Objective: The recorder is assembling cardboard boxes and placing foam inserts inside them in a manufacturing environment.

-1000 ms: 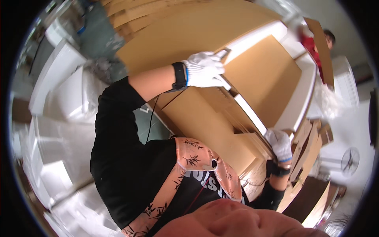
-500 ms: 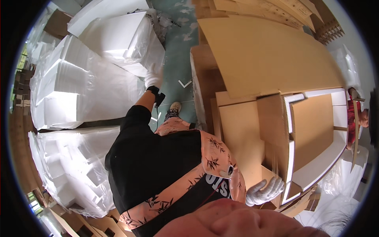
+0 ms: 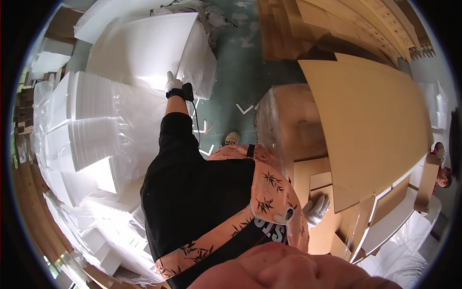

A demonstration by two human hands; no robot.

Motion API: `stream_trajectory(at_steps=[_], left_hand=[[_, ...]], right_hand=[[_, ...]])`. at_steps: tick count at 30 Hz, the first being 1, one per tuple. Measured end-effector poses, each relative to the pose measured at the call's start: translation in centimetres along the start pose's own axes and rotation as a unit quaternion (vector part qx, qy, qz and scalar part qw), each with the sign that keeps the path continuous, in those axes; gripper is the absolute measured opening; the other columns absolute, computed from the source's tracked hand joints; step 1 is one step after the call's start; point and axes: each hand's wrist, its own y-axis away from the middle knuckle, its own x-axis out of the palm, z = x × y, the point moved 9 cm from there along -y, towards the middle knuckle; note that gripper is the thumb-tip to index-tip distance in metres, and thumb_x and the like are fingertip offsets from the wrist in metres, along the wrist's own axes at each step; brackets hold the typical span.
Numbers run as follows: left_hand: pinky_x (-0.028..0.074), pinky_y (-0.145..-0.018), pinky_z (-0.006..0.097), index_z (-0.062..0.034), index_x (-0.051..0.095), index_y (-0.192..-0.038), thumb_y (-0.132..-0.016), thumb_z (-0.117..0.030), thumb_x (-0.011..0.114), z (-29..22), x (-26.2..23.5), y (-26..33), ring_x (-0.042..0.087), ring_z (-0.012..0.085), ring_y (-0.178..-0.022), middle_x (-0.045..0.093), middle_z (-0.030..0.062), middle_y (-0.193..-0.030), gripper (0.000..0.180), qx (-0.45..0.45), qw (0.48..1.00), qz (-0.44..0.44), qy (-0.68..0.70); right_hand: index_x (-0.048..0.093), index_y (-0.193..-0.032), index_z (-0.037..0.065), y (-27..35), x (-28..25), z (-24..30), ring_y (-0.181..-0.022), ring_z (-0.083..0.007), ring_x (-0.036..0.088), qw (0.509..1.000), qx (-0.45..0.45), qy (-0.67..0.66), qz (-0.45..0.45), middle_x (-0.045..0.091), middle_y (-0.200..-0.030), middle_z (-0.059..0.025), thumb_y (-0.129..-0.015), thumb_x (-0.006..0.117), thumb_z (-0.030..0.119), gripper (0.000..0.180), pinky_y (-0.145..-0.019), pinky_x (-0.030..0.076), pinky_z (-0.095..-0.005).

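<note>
My left hand point(image 3: 173, 83), in a white glove with a black device at the wrist, reaches forward to the near edge of a stack of white foam sheets point(image 3: 144, 45). Its fingers stretch over the edge; whether they press on the top sheet I cannot tell. My right hand point(image 3: 317, 212), also white-gloved, is low at my right side with its fingers spread, over brown cardboard point(image 3: 315, 236). Beside it stands a carton with white foam lining point(image 3: 385, 207), largely hidden under a broad cardboard flap point(image 3: 370, 130).
Plastic-wrapped white foam blocks point(image 3: 96, 125) pile up along my left. A wrapped brown stack point(image 3: 293, 115) stands ahead on the right, with flat cartons point(image 3: 337, 24) behind it. At the far right another person point(image 3: 442, 177) is beside an upright cardboard piece point(image 3: 426, 185). Green floor point(image 3: 236, 82) carries white corner marks.
My body has turned left. My left hand has come onto the foam stack's near edge; the right hand has drawn away from the foam-lined carton's side. The flap now covers more of the carton.
</note>
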Motion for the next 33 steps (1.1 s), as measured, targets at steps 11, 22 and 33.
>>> stream_trajectory(at_steps=[11, 22, 33], left_hand=[[0.054, -0.068, 0.035, -0.0116, 0.060, -0.084, -0.089, -0.043, 0.074, -15.0, 2.3, 7.5, 0.043, 0.0114, -0.051, 0.044, -0.0054, -0.060, 0.034, -0.074, 0.908, 0.014, 0.412], [0.056, -0.088, 0.035, 0.0062, 0.063, -0.120, -0.097, -0.012, 0.063, -32.4, 18.1, 46.3, 0.072, 0.0255, -0.094, 0.074, 0.0156, -0.104, 0.029, 0.140, 0.757, 0.574, 0.279], [0.055, -0.090, 0.033, 0.0003, 0.059, -0.131, -0.087, -0.036, 0.077, -32.3, 24.7, 79.9, 0.068, 0.0206, -0.102, 0.068, 0.0157, -0.120, 0.060, 0.362, 0.347, 0.859, -0.102]], right_hand=[[0.060, -0.126, -0.007, 0.3, -3.4, -3.5, -0.118, -0.0467, 0.059, 0.988, 0.083, -0.093, 0.090, 0.059, -0.131, -0.0284, -0.090, 0.061, 0.015, 0.042, -0.096, 0.051, -0.0525], [0.064, -0.117, -0.004, -14.5, -16.7, 7.2, -0.073, -0.0222, 0.068, 0.874, 0.085, -0.466, 0.110, 0.069, -0.083, -0.0152, -0.094, 0.051, 0.068, 0.076, -0.066, 0.055, -0.0345], [0.058, -0.126, -0.007, -8.0, -26.5, -12.6, -0.123, -0.0341, 0.055, 0.663, 0.296, -0.500, -0.472, 0.059, -0.132, -0.0216, -0.097, 0.064, 0.021, 0.041, -0.108, 0.045, -0.0472]])
